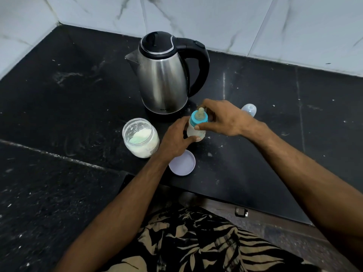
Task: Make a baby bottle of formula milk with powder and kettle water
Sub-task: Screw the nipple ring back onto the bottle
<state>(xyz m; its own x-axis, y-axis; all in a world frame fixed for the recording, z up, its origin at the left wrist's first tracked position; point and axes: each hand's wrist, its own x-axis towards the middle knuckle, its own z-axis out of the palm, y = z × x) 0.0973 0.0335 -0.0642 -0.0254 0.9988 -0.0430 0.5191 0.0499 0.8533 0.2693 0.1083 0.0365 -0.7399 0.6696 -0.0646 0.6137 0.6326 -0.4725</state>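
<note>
A home kitchen: black stone counter (78,91), marble-tiled wall (216,18), electric kettle (165,75).

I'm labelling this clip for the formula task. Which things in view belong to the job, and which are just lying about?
In the job: bottle, held by left hand and right hand; kettle; powder jar; jar lid; bottle cap.

Lying about: small dark object on the floor below the counter.

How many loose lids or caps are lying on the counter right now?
2: the jar lid lies in front of the bottle; the clear bottle cap lies behind the right hand.
</note>
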